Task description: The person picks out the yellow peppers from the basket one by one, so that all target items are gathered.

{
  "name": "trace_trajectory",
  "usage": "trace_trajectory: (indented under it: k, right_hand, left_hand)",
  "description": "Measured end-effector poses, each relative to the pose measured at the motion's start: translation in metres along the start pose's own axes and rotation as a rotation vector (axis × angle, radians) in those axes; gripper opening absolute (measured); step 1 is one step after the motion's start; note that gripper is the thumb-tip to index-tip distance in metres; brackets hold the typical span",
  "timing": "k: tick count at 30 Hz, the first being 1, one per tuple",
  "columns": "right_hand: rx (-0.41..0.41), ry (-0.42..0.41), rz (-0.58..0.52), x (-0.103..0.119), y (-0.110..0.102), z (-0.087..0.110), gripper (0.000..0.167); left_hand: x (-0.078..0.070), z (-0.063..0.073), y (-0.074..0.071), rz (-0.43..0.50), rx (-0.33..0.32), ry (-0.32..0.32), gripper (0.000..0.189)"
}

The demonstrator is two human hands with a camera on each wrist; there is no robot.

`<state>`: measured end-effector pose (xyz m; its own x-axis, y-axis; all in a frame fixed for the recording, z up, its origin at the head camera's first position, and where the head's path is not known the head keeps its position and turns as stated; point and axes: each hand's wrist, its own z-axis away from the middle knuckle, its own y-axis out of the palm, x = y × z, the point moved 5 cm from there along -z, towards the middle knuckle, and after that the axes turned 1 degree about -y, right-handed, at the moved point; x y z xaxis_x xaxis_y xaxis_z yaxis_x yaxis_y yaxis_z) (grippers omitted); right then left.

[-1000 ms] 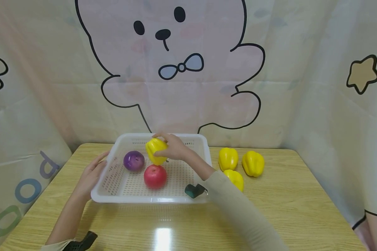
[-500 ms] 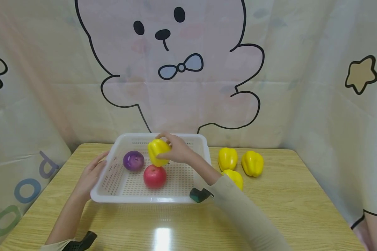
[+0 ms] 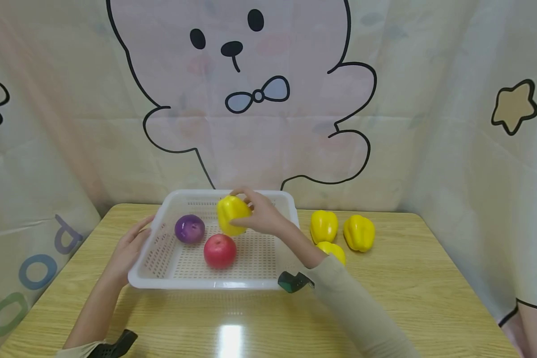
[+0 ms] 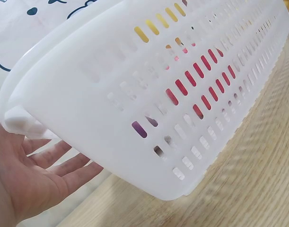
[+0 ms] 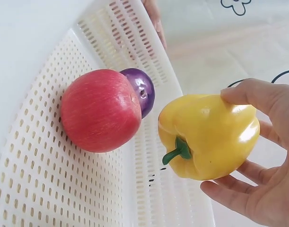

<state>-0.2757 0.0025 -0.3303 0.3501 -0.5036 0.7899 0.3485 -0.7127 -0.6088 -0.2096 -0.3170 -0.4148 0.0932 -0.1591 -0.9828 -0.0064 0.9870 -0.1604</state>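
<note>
My right hand (image 3: 264, 214) holds a yellow bell pepper (image 3: 231, 216) over the back of the white basket (image 3: 250, 284). In the right wrist view the thumb lies on top of the bell pepper (image 5: 208, 132), other fingers curl beneath it, and its green stem (image 5: 178, 151) points toward the basket floor. Inside the basket sit a red apple (image 3: 220, 251) and a glossy, round purple piece of produce (image 3: 190, 229). My left hand (image 3: 130, 251) is at the basket's left side; in the left wrist view its fingers (image 4: 75, 165) extend loosely under the rim.
Several more things share the wooden table (image 3: 407, 298): one yellow bell pepper (image 3: 324, 226) right of the basket, another bell pepper (image 3: 359, 233) beside it, and a third bell pepper (image 3: 332, 251) partly hidden by the right sleeve. A printed curtain (image 3: 259, 149) hangs behind.
The right hand has carried the bell pepper a little to the right, from just behind the apple, and it no longer overlaps the apple as much. The left hand has kept its place.
</note>
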Motion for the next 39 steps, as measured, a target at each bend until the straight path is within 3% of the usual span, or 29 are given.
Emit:
trace_trajectory:
  k: [39]
  right_hand:
    - [-0.19, 0.021, -0.176, -0.008, -0.035, 0.057, 0.066]
  left_hand:
    - [0.001, -0.001, 0.0, -0.009, -0.004, -0.013, 0.06]
